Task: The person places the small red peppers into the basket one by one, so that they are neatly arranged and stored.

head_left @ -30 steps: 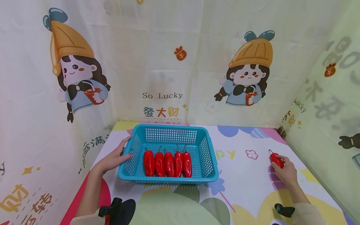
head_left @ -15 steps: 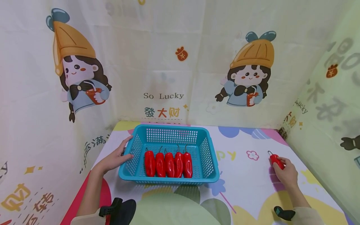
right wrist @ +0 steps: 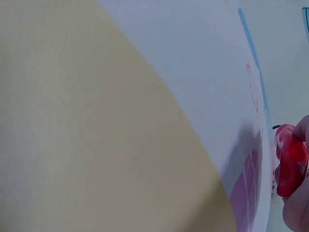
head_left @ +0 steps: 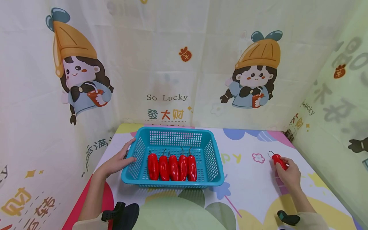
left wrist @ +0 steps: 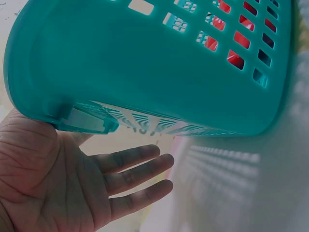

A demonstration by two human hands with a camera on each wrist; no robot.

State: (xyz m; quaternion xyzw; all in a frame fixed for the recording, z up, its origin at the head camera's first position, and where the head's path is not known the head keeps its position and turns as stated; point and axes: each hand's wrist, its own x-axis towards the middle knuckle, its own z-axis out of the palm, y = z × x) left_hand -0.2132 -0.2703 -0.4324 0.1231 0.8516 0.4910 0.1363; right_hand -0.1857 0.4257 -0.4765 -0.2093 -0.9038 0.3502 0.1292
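Observation:
My left hand (head_left: 118, 163) rests at the left end of the blue-green plastic basket (head_left: 214, 163), its thumb lying over the rim. In the left wrist view, three straight, spread fingers (left wrist: 137, 179) stay apart from the outer wall. Several glossy red chili peppers (head_left: 173, 167) lie side by side inside the basket, stems pointing away from me. Far to the right, my right hand (head_left: 291, 177) pinches another red chili pepper (head_left: 277, 160) between thumb and fingers, its stem end sticking out forward. That chili pepper (right wrist: 291, 162) shows only at the right edge of the right wrist view.
A colourfully printed cloth (head_left: 247, 182) covers the table. Pale printed curtains (head_left: 207, 73) enclose it at the back, left and right. A stretch of tabletop separates the basket from my right hand. A black wrist strap (head_left: 288, 218) sits by my right sleeve.
My right hand has moved a little to the left with the chili pepper. My left hand, the basket and the chili peppers in it have kept their places.

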